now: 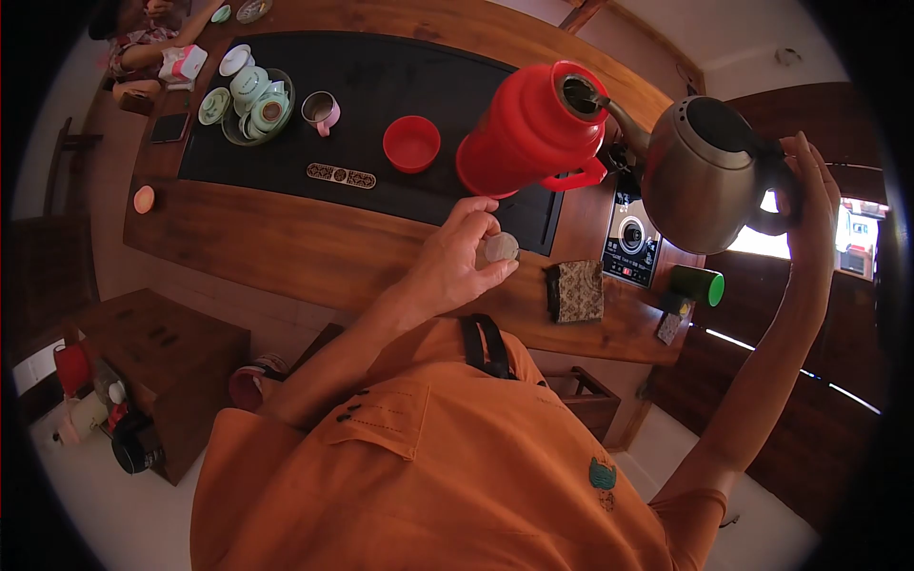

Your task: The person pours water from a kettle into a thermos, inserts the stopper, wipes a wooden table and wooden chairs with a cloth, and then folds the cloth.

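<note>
My right hand (807, 186) is wrapped round the handle of a metal electric kettle (690, 195), raised and tilted. Its spout reaches the open mouth of a red thermos flask (528, 128), which stands on the black tea tray (371, 81). No stream of water can be made out. In front of the flask, my left hand (457, 257) pinches a small pale round stopper (502, 247) between thumb and fingers. A red bowl (411, 145) sits to the left of the flask.
A glass bowl of pale green teaware (257, 105), a pink-handled cup (322, 112) and a patterned strip (341, 176) lie on the tray. The kettle base (630, 235), a folded cloth (575, 291) and a green cylinder (698, 285) are at right. Another person (157, 48) sits at the far left.
</note>
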### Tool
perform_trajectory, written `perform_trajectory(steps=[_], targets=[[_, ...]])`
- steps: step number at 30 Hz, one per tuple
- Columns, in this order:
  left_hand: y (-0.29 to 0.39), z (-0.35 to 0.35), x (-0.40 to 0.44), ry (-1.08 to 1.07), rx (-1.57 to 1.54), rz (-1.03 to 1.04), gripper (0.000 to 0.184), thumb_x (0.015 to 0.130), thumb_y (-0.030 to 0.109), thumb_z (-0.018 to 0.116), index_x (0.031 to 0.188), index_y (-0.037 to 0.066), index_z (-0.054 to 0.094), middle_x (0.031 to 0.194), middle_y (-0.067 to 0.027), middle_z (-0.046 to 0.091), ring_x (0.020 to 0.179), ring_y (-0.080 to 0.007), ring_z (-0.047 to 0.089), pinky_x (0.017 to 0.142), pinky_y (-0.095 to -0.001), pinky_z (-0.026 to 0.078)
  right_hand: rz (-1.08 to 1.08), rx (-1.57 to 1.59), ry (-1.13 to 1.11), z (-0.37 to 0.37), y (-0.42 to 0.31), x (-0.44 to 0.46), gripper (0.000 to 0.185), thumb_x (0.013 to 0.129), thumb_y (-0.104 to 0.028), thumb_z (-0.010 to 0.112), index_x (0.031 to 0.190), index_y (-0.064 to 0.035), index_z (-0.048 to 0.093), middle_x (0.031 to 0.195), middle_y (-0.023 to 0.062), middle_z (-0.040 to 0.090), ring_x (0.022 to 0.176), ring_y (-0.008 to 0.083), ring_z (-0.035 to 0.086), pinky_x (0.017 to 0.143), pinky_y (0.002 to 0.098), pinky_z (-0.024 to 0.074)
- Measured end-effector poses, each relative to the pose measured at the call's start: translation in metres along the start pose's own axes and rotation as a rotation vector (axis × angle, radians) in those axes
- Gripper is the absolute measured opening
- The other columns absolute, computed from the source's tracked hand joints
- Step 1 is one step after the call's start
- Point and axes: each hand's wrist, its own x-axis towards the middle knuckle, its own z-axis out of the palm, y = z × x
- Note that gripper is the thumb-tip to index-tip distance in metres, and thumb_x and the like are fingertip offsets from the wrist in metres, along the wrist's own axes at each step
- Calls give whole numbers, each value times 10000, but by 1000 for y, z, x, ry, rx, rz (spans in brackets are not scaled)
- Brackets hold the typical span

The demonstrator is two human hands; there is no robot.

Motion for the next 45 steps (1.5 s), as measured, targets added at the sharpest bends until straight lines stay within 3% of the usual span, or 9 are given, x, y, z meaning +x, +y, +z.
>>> perform_trajectory(steps=[2, 9, 15, 17, 24, 26, 33, 45], targets=[[3, -1, 0, -28, -50, -89, 372, 753, 139, 749, 993, -8, 506, 1271, -186, 443, 959, -302, 613, 776, -355, 526, 39, 23, 3, -1, 1, 2, 342, 935, -354, 543, 963, -28, 646, 636, -19, 525, 500, 25, 395, 473, 192, 268], [-2, 1, -2, -17, -22, -38, 382, 753, 150, 749, 1001, -8, 506, 1264, -189, 452, 949, -311, 611, 764, -362, 521, 20, 23, -15, -1, -1, 0, 336, 922, -350, 567, 952, -24, 644, 651, -18, 544, 504, 24, 401, 470, 189, 275], [-2, 0, -2, -17, 13, -21, 381, 757, 150, 748, 1000, -11, 504, 1264, -194, 449, 956, -321, 603, 783, -370, 512, 44, 113, 14, 0, -1, 1, 324, 910, -340, 589, 932, -22, 644, 721, 2, 591, 578, 38, 481, 509, 177, 342], [1, -2, -2, -33, -18, -87, 310, 759, 117, 726, 975, -7, 542, 1282, -186, 439, 1015, -257, 572, 807, -342, 505, 64, 105, -9, 1, -4, -2, 322, 907, -340, 594, 932, -23, 644, 738, 9, 597, 606, 46, 502, 526, 174, 359], [0, -3, -3, -40, -48, -107, 317, 755, 119, 727, 978, -10, 542, 1286, -183, 437, 1022, -251, 570, 812, -339, 504, 48, 80, -1, 3, -7, -2, 318, 903, -342, 600, 928, -28, 645, 735, 7, 599, 586, 41, 493, 516, 173, 352], [-3, -2, -4, -9, 1, -10, 373, 751, 129, 752, 994, -8, 504, 1249, -194, 457, 964, -312, 595, 792, -360, 508, 53, 80, -28, 1, -6, -1, 314, 900, -342, 605, 926, -32, 646, 732, 2, 599, 557, 32, 477, 503, 171, 340], [-3, 0, -6, -1, -15, 6, 370, 749, 126, 754, 988, -6, 505, 1254, -194, 456, 964, -311, 596, 793, -359, 509, 27, 93, 19, 4, -1, 0, 296, 895, -339, 628, 929, -46, 654, 739, -9, 606, 545, 18, 467, 503, 165, 346], [-2, -1, -8, -19, -7, -9, 357, 755, 147, 749, 974, -7, 513, 1256, -200, 458, 964, -312, 596, 788, -361, 504, -41, 53, -39, 1, -2, 3, 259, 916, -297, 624, 967, -48, 668, 781, -32, 619, 655, 13, 527, 571, 151, 385]])
